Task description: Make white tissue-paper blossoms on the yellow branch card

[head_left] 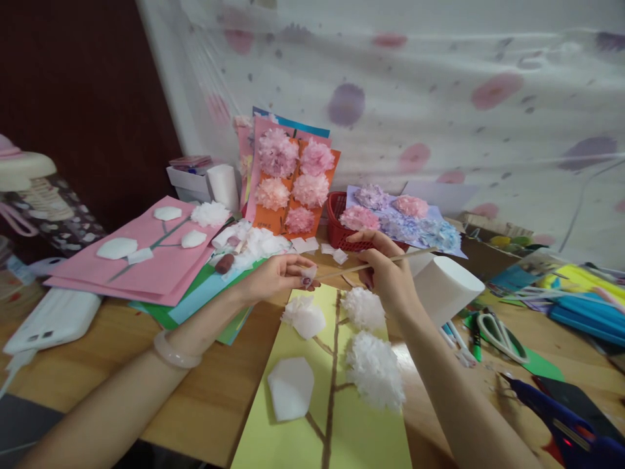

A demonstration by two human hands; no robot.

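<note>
My left hand (278, 277) is closed in a pinch on a small piece of white tissue (308, 272). My right hand (385, 270) grips a thin wooden stick (415, 255) whose tip points at that tissue. Both hands hover above a yellow-green sheet (351, 430) with a brown branch (334, 371) drawn on it. On the sheet lie fluffy white tissue flowers (375, 370), another white tissue flower (362, 307) and a flat white tissue piece (290, 387).
A pink sheet (146, 260) with white tissue shapes lies to the left. Cards with pink flowers (293, 176) and a red basket (342, 228) stand behind. A white roll (446, 283), scissors (500, 332) and a blue glue gun (561, 423) lie at the right. A white phone (53, 319) lies far left.
</note>
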